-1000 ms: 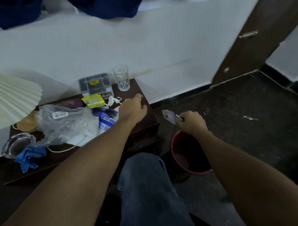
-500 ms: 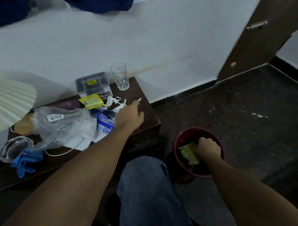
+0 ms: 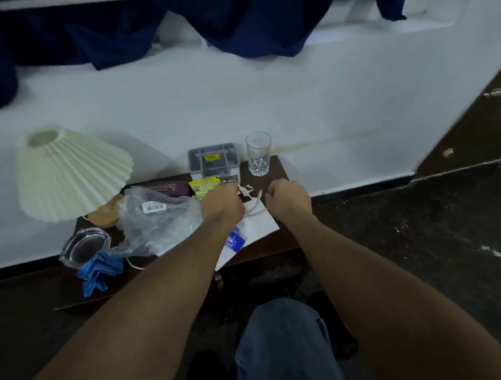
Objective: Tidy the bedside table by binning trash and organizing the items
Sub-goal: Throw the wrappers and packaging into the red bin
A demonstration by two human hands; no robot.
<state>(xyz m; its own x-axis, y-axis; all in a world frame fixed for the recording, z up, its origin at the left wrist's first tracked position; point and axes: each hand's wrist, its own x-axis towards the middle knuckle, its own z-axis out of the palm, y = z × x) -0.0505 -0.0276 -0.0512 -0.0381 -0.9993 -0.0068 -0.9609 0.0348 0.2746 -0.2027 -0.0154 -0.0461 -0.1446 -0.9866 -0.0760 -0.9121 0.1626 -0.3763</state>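
Both sets of fingers are curling in over the torn white scraps
Right hand is coming back from the bin and joining the left hand on the bench near the glass. Can't tell if either's pinching paper yet, but I'd guess the scraps are going next.

bedroom in a home: low dark bench by white wall w/ pleated lamp shade, drinking glass, ashtray; navy curtain above, wooden door at right.

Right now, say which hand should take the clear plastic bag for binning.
Left. The left hand sits right beside the plastic bag; the right hand is farther off, past the white scraps.
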